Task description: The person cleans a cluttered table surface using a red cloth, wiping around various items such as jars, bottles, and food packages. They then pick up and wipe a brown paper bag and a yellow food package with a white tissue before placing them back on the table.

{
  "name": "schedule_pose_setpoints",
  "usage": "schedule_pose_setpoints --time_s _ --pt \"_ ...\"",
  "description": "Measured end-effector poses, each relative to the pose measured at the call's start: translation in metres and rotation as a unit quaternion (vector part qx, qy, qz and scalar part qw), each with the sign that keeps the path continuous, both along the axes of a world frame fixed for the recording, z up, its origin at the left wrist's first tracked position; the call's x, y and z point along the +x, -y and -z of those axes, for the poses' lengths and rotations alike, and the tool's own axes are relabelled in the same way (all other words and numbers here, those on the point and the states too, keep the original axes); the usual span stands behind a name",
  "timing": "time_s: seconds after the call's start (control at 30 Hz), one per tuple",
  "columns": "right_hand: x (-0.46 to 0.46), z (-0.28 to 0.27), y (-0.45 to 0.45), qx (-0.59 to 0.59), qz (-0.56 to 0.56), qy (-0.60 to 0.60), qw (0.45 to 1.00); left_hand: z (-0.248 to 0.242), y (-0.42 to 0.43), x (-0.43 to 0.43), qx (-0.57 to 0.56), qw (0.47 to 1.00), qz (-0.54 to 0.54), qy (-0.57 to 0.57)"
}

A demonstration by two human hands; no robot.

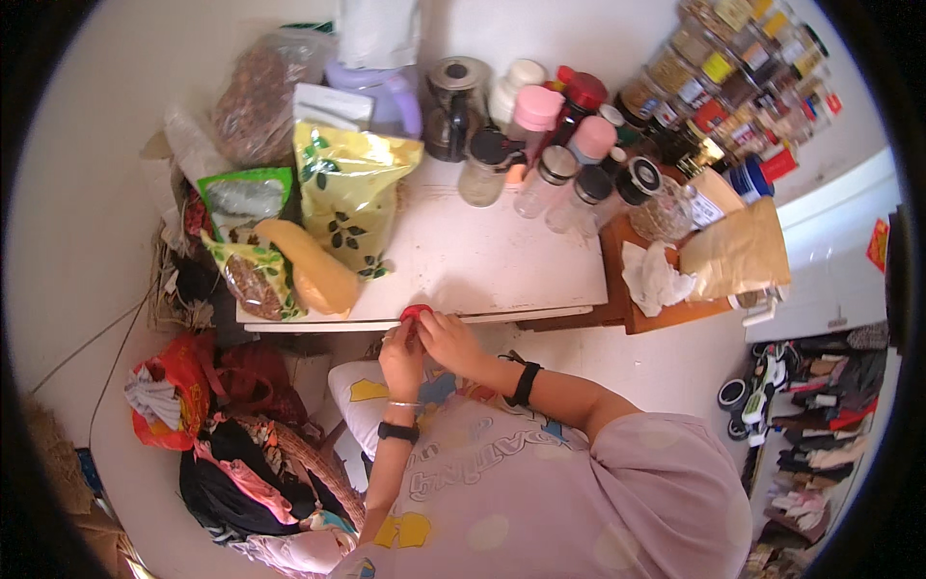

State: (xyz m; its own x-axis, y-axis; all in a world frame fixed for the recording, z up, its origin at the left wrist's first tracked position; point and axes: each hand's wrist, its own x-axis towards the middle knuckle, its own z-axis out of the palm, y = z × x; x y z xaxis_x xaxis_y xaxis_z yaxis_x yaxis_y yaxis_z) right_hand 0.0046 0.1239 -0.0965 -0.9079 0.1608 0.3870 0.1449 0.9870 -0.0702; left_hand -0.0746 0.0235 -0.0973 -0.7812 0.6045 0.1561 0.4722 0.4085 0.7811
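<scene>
At the near edge of the white tabletop [463, 268], both hands meet around a small red object [414, 312]; what it is cannot be told. My left hand [400, 356] has its fingers on the object from the left and below. My right hand [450, 340] pinches it from the right. The fingers hide most of the object. A yellow plastic pouch with a leaf print [347, 203] stands beyond and to the left, beside an orange-yellow bag [311, 271] and a small clear-fronted pouch of brown contents [253, 282].
Glass bottles [483, 177], a pink-lidded bottle [535, 112] and a glass pot [454, 108] crowd the table's back. To the right, an orange wooden surface [680, 315] bears a brown paper bag [745, 246] and crumpled tissue [655, 279]. A wicker basket of clothes [311, 449] stands at lower left.
</scene>
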Motion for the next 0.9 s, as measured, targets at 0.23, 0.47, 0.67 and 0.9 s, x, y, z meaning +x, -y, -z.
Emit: schedule_pose_setpoints --time_s 0.23,0.47,0.67,0.9 --pt "0.105 0.003 -0.057 -0.027 0.047 0.050 0.997 0.004 -0.054 0.057 -0.050 0.970 0.226 -0.073" --pt "0.222 0.024 -0.100 -0.046 0.270 0.078 0.959 0.004 -0.091 0.100 0.014 0.894 0.447 -0.031" --pt "0.242 0.046 -0.109 -0.241 0.481 -0.173 0.825 -0.029 -0.091 0.083 -0.065 0.932 0.351 0.064" --pt "0.229 0.081 -0.119 -0.571 0.493 -0.342 0.560 -0.003 -0.076 0.057 -0.069 0.943 0.326 -0.001"
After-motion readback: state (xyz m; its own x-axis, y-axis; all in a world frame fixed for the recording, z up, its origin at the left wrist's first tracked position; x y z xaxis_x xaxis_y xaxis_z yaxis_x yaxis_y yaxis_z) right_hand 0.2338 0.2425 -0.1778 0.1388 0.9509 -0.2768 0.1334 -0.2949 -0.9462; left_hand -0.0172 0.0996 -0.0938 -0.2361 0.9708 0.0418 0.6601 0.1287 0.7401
